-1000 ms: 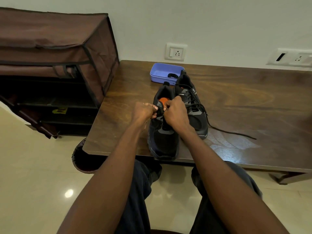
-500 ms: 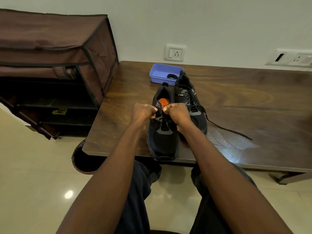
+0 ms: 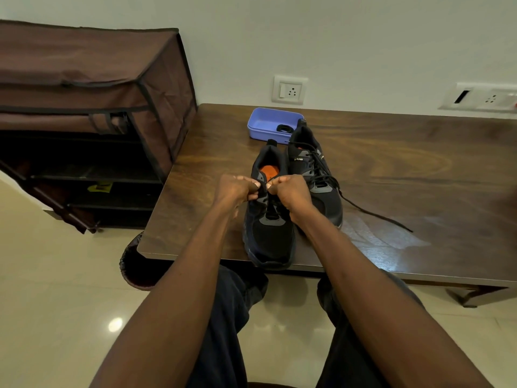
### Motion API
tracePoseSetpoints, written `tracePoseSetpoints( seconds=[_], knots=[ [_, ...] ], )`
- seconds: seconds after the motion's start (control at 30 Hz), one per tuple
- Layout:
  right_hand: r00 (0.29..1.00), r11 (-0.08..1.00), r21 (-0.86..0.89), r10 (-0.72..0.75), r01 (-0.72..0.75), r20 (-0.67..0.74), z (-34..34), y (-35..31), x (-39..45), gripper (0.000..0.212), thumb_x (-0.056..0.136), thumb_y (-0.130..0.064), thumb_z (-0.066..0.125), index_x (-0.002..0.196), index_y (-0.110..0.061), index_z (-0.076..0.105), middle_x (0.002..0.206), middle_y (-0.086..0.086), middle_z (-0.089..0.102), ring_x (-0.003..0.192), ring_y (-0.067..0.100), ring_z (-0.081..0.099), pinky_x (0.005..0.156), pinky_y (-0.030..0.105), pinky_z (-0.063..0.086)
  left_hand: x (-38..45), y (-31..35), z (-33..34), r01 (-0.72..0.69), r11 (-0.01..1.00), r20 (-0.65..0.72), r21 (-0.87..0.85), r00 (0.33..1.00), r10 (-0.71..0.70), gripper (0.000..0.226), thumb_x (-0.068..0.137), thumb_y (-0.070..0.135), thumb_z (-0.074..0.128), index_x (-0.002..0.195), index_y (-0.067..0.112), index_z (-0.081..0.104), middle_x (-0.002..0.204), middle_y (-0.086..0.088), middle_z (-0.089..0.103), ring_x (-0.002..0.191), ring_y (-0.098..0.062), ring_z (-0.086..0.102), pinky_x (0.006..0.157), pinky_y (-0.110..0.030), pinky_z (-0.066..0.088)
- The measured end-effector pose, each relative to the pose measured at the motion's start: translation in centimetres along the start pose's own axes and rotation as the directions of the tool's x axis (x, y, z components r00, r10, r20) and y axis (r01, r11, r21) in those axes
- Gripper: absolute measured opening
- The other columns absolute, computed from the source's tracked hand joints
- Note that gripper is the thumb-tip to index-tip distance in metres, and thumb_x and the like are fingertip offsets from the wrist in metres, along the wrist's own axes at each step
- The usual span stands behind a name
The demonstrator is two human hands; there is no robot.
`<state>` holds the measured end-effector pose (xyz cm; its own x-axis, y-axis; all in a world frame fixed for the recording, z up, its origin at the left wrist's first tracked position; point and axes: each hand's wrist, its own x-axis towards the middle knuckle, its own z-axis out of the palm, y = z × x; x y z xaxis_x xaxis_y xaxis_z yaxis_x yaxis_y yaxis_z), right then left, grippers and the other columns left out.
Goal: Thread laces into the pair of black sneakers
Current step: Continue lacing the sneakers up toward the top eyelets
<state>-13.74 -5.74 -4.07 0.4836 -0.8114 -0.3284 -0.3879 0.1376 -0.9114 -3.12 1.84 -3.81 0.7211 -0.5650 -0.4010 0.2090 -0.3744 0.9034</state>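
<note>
Hidden: the left hand (image 3: 237, 189) and right hand (image 3: 291, 191) cover the middle of the near sneaker (image 3: 270, 236); both fists are curled, pinching something dark there, too small to tell.
Far sneaker (image 3: 316, 177): just beside the near one, laced, one lace (image 3: 375, 215) trailing right.
Pointing: both toes face the person, heels face the wall.
Edges: the near toe sticks over the table (image 3: 419, 177) edge; bare wood lies to the right.
Behind: a blue tray (image 3: 265, 127).
</note>
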Motion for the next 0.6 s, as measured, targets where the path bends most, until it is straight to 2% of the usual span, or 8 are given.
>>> tracePoseSetpoints(
  seconds=[0.1,0.2,0.27,0.33,0.4,0.47,0.53,0.6],
  knots=[
    [0.999,0.999,-0.034,0.008,-0.007,0.031,-0.3,-0.1,0.1,0.024,0.085,0.004,0.061,0.071,-0.013,0.071,0.080,0.013,0.070,0.075,0.021,0.063,0.075,0.037,0.056,-0.3,0.0,-0.1,-0.005,1.000,0.013,-0.007,1.000,0.005,0.014,0.087,-0.003,0.067,0.076,0.005,0.068,0.081,-0.009,0.069,0.072,-0.014,0.067,0.066,-0.021,0.059],
    [0.997,0.995,-0.098,-0.008,0.016,0.081,-1.0,-0.2,0.3,0.029,0.087,0.006,0.054,0.072,-0.014,0.068,0.074,0.004,0.064,0.070,0.015,0.057,0.064,0.027,0.048,-0.6,0.3,0.0,-0.006,1.000,0.025,-0.010,1.000,0.006,0.015,0.087,-0.007,0.063,0.077,0.003,0.067,0.083,-0.010,0.068,0.074,-0.016,0.066,0.068,-0.023,0.059],
    [0.991,0.972,-0.210,-0.082,0.102,0.103,-1.2,-0.2,0.4,0.030,0.088,0.005,0.055,0.072,-0.015,0.069,0.070,0.000,0.062,0.064,0.011,0.054,0.060,0.025,0.044,-0.5,0.6,-0.3,-0.002,1.000,0.050,-0.014,0.999,0.003,0.013,0.086,-0.010,0.061,0.084,0.000,0.068,0.088,-0.013,0.068,0.079,-0.019,0.067,0.071,-0.026,0.061],
    [0.963,0.892,-0.363,-0.246,0.268,0.106,-1.2,0.0,0.7,0.031,0.086,0.000,0.060,0.068,-0.025,0.069,0.068,-0.001,0.062,0.063,0.010,0.055,0.063,0.028,0.045,-0.6,0.7,-0.5,-0.024,1.000,0.093,0.012,0.995,0.022,0.008,0.085,-0.003,0.065,0.090,0.002,0.070,0.093,-0.014,0.071,0.085,-0.021,0.069,0.077,-0.030,0.060],
    [0.920,0.790,-0.485,-0.381,0.374,0.089,-1.0,0.2,1.2,0.024,0.083,-0.013,0.064,0.084,-0.035,0.073,0.085,0.006,0.063,0.078,0.019,0.061,0.074,0.036,0.053,-1.0,0.7,-0.5,-0.080,0.995,0.116,0.053,0.991,0.074,0.003,0.086,0.006,0.070,0.089,0.005,0.070,0.091,-0.010,0.071,0.083,-0.017,0.068,0.076,-0.027,0.059],
    [0.918,0.735,-0.573,-0.389,0.363,0.083,-1.2,-0.2,1.4,0.030,0.090,-0.020,0.061,0.114,-0.036,0.071,0.110,0.007,0.056,0.102,0.024,0.054,0.092,0.042,0.048,-1.4,0.8,-0.1,-0.151,0.981,0.113,0.119,0.984,0.138,0.003,0.090,0.009,0.068,0.087,0.007,0.068,0.087,-0.006,0.068,0.079,-0.012,0.065,0.070,-0.024,0.055],
    [0.931,0.688,-0.656,-0.361,0.311,0.063,-1.8,-0.4,1.3,0.030,0.097,-0.025,0.056,0.123,-0.030,0.068,0.122,0.007,0.053,0.115,0.026,0.049,0.101,0.046,0.040,-1.5,0.8,0.3,-0.176,0.967,0.099,0.183,0.982,0.160,0.007,0.094,0.009,0.062,0.088,0.007,0.066,0.082,-0.006,0.065,0.073,-0.012,0.061,0.070,-0.026,0.054],
    [0.937,0.676,-0.676,-0.342,0.293,0.065,-2.2,-0.4,1.2,0.030,0.099,-0.031,0.050,0.125,-0.029,0.066,0.125,0.007,0.061,0.116,0.028,0.054,0.102,0.048,0.040,-1.5,0.8,0.0,-0.171,0.964,0.070,0.205,0.985,0.160,0.010,0.097,0.011,0.058,0.088,0.008,0.063,0.078,-0.007,0.064,0.067,-0.012,0.060,0.068,-0.028,0.055]
  ],
)
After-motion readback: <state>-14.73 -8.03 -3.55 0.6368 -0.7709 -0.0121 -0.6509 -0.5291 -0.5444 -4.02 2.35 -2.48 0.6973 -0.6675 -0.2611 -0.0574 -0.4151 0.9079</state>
